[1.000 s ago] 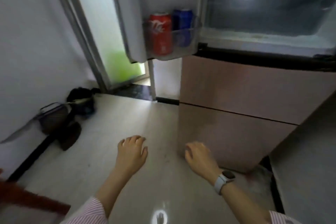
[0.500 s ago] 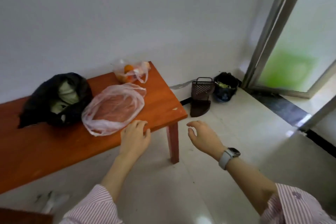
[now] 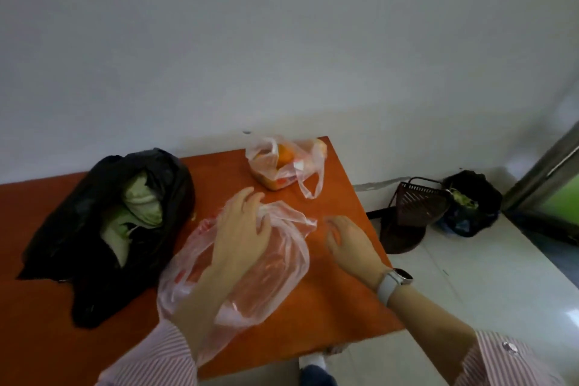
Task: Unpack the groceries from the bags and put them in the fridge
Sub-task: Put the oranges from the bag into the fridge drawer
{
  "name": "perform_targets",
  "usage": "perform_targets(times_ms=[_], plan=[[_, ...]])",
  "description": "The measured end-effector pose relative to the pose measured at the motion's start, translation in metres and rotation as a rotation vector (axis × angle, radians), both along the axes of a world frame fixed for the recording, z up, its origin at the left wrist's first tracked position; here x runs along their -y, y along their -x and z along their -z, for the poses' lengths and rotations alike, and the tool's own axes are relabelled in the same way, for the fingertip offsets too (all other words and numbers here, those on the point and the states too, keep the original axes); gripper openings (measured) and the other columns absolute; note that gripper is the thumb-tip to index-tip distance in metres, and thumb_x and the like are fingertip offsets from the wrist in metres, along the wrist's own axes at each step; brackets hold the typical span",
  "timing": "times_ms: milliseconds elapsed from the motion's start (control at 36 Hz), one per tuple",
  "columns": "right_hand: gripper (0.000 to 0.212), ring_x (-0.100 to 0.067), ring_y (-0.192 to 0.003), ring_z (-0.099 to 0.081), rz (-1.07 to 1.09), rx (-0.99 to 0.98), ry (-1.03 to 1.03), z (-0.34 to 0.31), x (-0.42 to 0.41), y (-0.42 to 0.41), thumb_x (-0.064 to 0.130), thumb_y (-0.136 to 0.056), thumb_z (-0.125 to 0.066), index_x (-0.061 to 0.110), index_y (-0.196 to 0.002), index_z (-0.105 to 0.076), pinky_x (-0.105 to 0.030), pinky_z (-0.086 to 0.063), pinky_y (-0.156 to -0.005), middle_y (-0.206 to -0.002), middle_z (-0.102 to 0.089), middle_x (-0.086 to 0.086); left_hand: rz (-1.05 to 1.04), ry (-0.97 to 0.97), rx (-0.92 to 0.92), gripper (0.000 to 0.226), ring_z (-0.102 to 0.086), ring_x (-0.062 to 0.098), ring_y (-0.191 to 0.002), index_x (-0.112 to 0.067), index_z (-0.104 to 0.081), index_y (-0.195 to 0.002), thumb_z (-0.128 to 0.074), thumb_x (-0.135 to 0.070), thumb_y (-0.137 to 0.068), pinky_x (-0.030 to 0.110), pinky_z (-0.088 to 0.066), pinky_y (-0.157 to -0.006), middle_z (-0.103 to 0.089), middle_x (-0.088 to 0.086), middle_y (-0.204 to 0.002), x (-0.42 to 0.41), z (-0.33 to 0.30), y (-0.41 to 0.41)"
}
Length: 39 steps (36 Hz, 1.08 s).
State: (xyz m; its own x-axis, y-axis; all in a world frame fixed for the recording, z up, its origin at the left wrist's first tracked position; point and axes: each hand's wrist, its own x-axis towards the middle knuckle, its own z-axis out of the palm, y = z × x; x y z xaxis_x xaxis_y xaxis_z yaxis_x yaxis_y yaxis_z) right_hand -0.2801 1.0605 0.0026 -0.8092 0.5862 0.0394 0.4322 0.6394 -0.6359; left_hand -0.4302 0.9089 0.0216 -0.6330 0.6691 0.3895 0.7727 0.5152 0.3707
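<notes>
Left hand (image 3: 242, 238) grips clear bag (image 3: 282, 276), its mouth pointing far-right.

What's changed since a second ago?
The left hand moved forward onto the meat bag and grips its neck; the right hand moved up beside it, empty. The view swung round to the table. The black bag and orange bag stayed put.

Orange table (image 3: 329, 307); black bag (image 3: 62, 238); clear bags (image 3: 282, 266)
</notes>
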Motion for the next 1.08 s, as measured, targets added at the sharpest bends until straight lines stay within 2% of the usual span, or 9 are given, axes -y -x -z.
perform_targets(times_ms=[194,306,389,500,583,667,778,917,1083], plan=[[0.032,-0.027,-0.108,-0.052,-0.004,-0.053,-0.049,0.005,-0.1,0.117,0.015,-0.092,-0.046,0.008,-0.122,-0.053,-0.031,-0.04,-0.091,-0.119,-0.057,-0.012,0.168,0.152,-0.209,0.035,-0.05,0.024,-0.122,-0.014,-0.061,-0.111,-0.038,-0.027,-0.089,0.046,-0.046,-0.093,-0.058,0.006,-0.123,-0.127,-0.021,0.105],[0.037,-0.028,-0.118,-0.046,-0.078,0.035,-0.145,0.022,-0.136,0.178,0.028,-0.093,-0.043,0.013,-0.126,-0.049,-0.039,-0.04,-0.097,-0.127,-0.051,-0.009,0.245,0.289,-0.148,0.033,-0.064,0.025,-0.094,-0.011,-0.067,-0.097,-0.039,-0.026,-0.089,0.037,-0.049,-0.083,-0.07,0.007,-0.098,-0.163,-0.004,0.144],[0.052,-0.026,-0.135,-0.027,-0.143,0.159,-0.2,0.044,-0.15,0.215,0.044,-0.091,-0.039,0.02,-0.137,-0.034,-0.048,-0.023,-0.112,-0.143,-0.036,-0.005,0.116,0.348,0.035,0.05,-0.064,0.022,-0.088,-0.013,-0.067,-0.095,-0.027,-0.041,-0.09,0.033,-0.049,-0.075,-0.069,0.004,-0.099,-0.168,0.023,0.165],[0.072,-0.031,-0.143,-0.001,-0.276,0.36,-0.359,0.064,-0.167,0.243,0.046,-0.089,-0.04,0.022,-0.147,-0.006,-0.054,0.004,-0.113,-0.156,-0.01,-0.007,-0.047,0.597,0.126,0.034,-0.05,0.026,-0.117,-0.022,-0.047,-0.125,-0.038,-0.035,-0.094,0.039,-0.042,-0.089,-0.047,0.003,-0.135,-0.161,0.07,0.19],[0.054,-0.032,-0.137,-0.026,-0.386,0.414,-0.286,0.066,-0.188,0.25,0.032,-0.096,-0.034,0.016,-0.145,-0.018,-0.047,-0.013,-0.114,-0.147,-0.034,-0.011,-0.019,0.639,0.178,0.057,-0.027,0.026,-0.136,-0.022,-0.024,-0.143,-0.041,-0.042,-0.092,0.044,-0.038,-0.097,-0.025,0.003,-0.151,-0.152,0.095,0.212],[0.03,-0.023,-0.099,-0.058,-0.36,0.332,-0.207,0.062,-0.205,0.253,0.025,-0.099,-0.033,0.015,-0.123,-0.049,-0.035,-0.045,-0.086,-0.11,-0.062,-0.008,0.076,0.565,0.335,0.071,-0.015,0.022,-0.143,-0.023,-0.013,-0.148,-0.043,-0.052,-0.09,0.048,-0.031,-0.108,-0.012,0.0,-0.157,-0.152,0.114,0.234],[0.026,-0.025,-0.093,-0.059,-0.14,0.196,-0.045,0.066,-0.222,0.277,0.022,-0.097,-0.039,0.016,-0.115,-0.056,-0.038,-0.048,-0.082,-0.105,-0.063,-0.008,0.085,0.204,0.696,0.06,-0.028,0.019,-0.138,-0.025,-0.03,-0.144,-0.038,-0.054,-0.092,0.043,-0.03,-0.11,-0.03,0.001,-0.15,-0.167,0.126,0.253],[0.024,-0.03,-0.095,-0.06,0.09,0.325,-0.108,0.08,-0.227,0.303,0.017,-0.087,-0.048,0.016,-0.111,-0.053,-0.035,-0.049,-0.075,-0.108,-0.063,-0.009,-0.147,0.188,0.859,0.045,-0.037,0.032,-0.13,-0.011,-0.047,-0.134,-0.028,-0.035,-0.101,0.039,-0.025,-0.11,-0.044,0.018,-0.139,-0.186,0.135,0.265],[0.038,-0.028,-0.098,-0.051,-0.114,0.331,-0.348,0.083,-0.216,0.294,0.003,-0.083,-0.05,0.014,-0.119,-0.043,-0.032,-0.039,-0.064,-0.118,-0.044,-0.01,-0.182,0.177,0.757,0.032,-0.058,0.032,-0.096,-0.005,-0.064,-0.099,-0.037,-0.022,-0.099,0.038,-0.043,-0.082,-0.065,0.017,-0.102,-0.159,0.147,0.263]])
